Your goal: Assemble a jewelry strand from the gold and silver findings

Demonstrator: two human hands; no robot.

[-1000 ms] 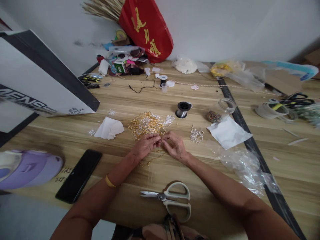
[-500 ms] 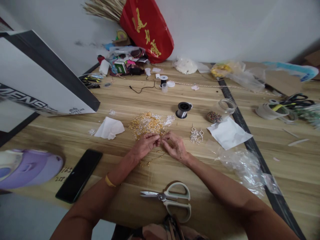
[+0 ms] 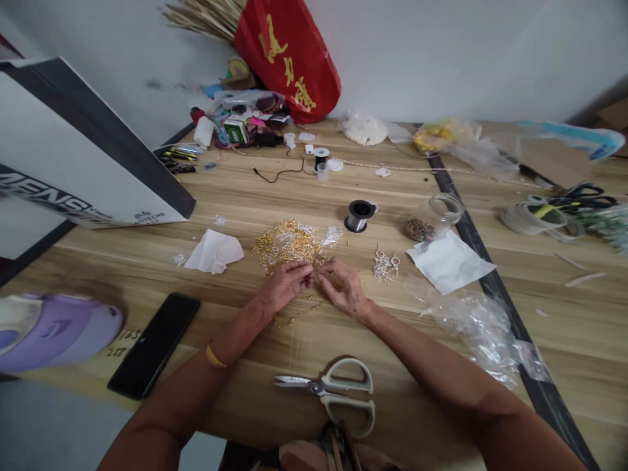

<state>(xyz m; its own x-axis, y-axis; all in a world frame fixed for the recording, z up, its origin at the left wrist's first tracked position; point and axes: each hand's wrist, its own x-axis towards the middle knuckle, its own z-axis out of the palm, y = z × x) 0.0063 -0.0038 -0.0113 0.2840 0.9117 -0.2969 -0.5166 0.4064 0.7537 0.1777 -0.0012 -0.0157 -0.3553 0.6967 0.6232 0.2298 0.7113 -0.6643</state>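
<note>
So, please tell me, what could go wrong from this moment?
Anything tiny pinched between the left hand and right hand could slip and get lost in the gold and silver pile beside them; what they hold is too small to tell.

The gold chain lies loose just below the hands, so it might snag.

The scissors lie between the forearms, where an arm might brush the blades.

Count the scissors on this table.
2 visible: cream-handled scissors, nearer the camera than the left hand and right hand; black-handled scissors, far right, partly hidden. More may be hidden.
</note>
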